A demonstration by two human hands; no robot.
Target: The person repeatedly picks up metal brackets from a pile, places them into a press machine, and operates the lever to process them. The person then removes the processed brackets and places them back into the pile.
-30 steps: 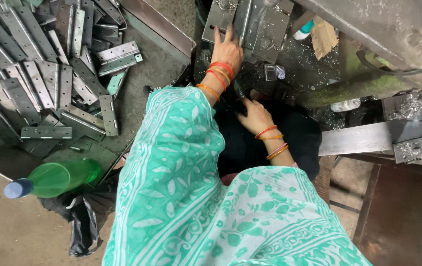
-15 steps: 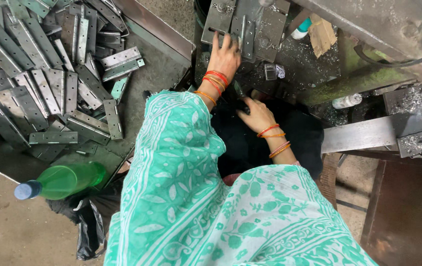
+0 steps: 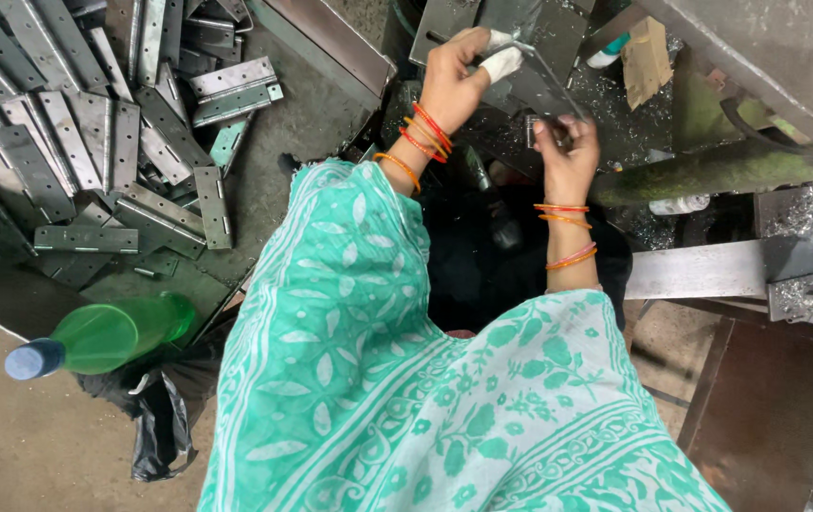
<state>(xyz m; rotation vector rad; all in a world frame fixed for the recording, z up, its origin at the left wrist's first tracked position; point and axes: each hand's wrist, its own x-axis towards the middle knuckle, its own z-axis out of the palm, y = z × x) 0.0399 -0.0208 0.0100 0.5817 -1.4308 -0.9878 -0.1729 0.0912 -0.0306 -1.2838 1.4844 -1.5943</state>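
Both hands have risen from the dark gap since a second ago. Left hand (image 3: 452, 81), finger bandaged white, now grips a thin metal rod (image 3: 551, 74); right hand (image 3: 568, 156) pinches a small metal piece (image 3: 537, 131) just beneath it, above the shaving-strewn desk (image 3: 634, 109).

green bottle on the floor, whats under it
The green bottle lies on its side, its blue-capped end over bare floor. Its other end rests against a crumpled black bag. What lies directly beneath the bottle's body is hidden.
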